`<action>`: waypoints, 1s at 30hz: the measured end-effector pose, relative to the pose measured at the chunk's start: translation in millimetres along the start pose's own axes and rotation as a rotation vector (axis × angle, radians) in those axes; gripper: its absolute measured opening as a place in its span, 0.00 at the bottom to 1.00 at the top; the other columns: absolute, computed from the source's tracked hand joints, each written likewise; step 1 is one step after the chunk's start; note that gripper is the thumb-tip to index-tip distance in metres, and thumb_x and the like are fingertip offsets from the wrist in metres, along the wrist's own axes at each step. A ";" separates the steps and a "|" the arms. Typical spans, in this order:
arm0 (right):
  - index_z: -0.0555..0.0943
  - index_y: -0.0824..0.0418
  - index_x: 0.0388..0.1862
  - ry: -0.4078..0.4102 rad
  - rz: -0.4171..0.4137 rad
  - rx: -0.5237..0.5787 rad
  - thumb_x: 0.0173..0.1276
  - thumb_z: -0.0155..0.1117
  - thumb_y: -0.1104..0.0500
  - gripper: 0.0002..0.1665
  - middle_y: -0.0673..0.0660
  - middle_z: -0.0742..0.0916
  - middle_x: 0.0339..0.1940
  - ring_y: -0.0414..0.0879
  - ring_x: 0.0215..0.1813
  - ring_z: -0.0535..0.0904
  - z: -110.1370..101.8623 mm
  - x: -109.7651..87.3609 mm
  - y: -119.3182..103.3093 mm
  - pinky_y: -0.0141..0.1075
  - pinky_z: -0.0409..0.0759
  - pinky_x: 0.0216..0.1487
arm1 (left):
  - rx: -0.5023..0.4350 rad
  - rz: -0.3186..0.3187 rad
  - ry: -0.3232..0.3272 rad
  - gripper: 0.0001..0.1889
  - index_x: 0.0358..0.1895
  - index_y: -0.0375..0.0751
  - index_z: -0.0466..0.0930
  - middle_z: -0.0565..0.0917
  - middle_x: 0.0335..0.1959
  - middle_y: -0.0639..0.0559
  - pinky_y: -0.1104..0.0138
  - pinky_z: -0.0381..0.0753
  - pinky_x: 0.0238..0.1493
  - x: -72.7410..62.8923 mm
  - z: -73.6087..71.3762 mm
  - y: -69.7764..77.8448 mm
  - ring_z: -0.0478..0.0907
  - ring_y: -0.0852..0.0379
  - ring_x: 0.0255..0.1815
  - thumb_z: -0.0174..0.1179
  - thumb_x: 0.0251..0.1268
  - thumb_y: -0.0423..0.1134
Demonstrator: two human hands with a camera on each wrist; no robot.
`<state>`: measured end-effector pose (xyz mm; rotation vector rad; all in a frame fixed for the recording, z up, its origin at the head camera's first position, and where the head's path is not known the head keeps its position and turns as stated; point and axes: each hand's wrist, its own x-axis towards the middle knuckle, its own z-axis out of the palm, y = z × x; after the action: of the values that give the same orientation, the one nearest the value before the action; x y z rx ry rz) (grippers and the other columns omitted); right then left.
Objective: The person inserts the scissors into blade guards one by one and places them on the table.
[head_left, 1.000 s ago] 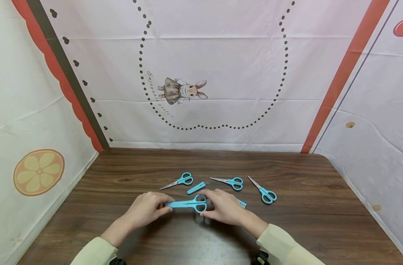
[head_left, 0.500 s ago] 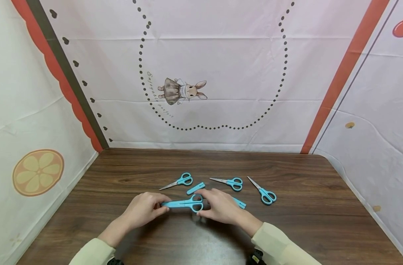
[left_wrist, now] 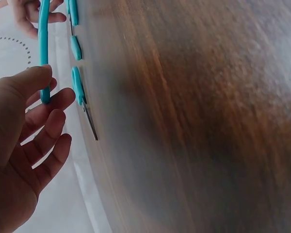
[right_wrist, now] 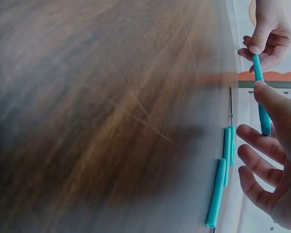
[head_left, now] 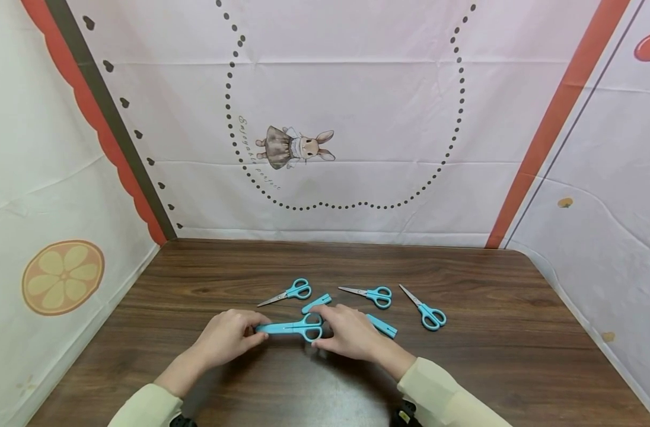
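"Two hands, then: what does each one hold?"

"The left hand (head_left: pixel 229 337) pinches the covered blade end of a pair of turquoise scissors (head_left: pixel 303 325) between thumb and forefinger. The right hand (head_left: pixel 353 333) grips the handle loops with thumb and forefinger, its other fingers loosely bent. Pale sleeves (head_left: pixel 446 388) cover both forearms."

"So they're apart, one at each end. And where is that pair?"

"Raised above the wood-grained counter (head_left: pixel 474 373), nearly level, tip left and loops right, the blades inside a cap."

"What lies around it?"

"One loose blade cap (head_left: pixel 316 303) is just beyond the loops. A second blade cap (head_left: pixel 382 326) sits beside the right hand. Farther back are three bare-bladed pairs: the leftmost scissors (head_left: pixel 292 292) point left and toward the person, the middle scissors (head_left: pixel 370 292) left, the rightmost scissors (head_left: pixel 423 307) away and left."

"Past those?"

"White cloth (head_left: pixel 384 118) behind the counter, printed with a sideways rabbit (head_left: pixel 282 146) in a skirt."
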<state>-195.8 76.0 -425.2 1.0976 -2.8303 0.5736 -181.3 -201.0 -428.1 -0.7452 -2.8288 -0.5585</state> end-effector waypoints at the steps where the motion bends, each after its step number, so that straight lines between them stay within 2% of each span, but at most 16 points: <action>1: 0.70 0.50 0.63 -0.001 0.000 0.000 0.57 0.64 0.39 0.36 0.48 0.83 0.40 0.38 0.36 0.76 0.5 0.8 -0.5 0.30 0.70 0.25 | 0.001 -0.006 -0.001 0.08 0.37 0.58 0.83 0.72 0.19 0.73 0.75 0.62 0.17 -0.4 0.1 -0.6 0.63 0.75 0.17 0.66 0.53 0.46; 12: 0.70 0.51 0.62 -0.024 0.006 0.027 0.57 0.65 0.42 0.35 0.48 0.83 0.39 0.33 0.31 0.73 5.3 9.5 -4.4 0.28 0.70 0.25 | 0.006 -0.056 -0.011 0.08 0.37 0.58 0.83 0.71 0.18 0.73 0.75 0.62 0.17 -2.4 -0.4 -6.2 0.63 0.74 0.16 0.66 0.52 0.45; 18: 0.70 0.50 0.61 -0.042 0.025 0.038 0.58 0.65 0.42 0.34 0.46 0.83 0.37 0.33 0.33 0.75 7.2 12.3 -6.6 0.27 0.71 0.27 | 0.008 -0.067 -0.027 0.07 0.37 0.59 0.83 0.73 0.20 0.72 0.74 0.62 0.18 -3.6 0.2 -10.2 0.63 0.74 0.17 0.66 0.53 0.45; 30: 0.71 0.54 0.60 -0.049 0.029 0.047 0.57 0.66 0.44 0.33 0.42 0.79 0.27 0.30 0.26 0.69 14.9 19.3 -11.8 0.25 0.66 0.23 | 0.019 -0.085 -0.036 0.07 0.36 0.58 0.83 0.75 0.22 0.72 0.74 0.63 0.19 -4.9 -0.5 -16.8 0.65 0.74 0.19 0.66 0.52 0.46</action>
<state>-201.2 50.2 -431.8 1.0953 -2.8929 0.6277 -185.6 -216.9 -434.2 -0.6401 -2.9058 -0.5360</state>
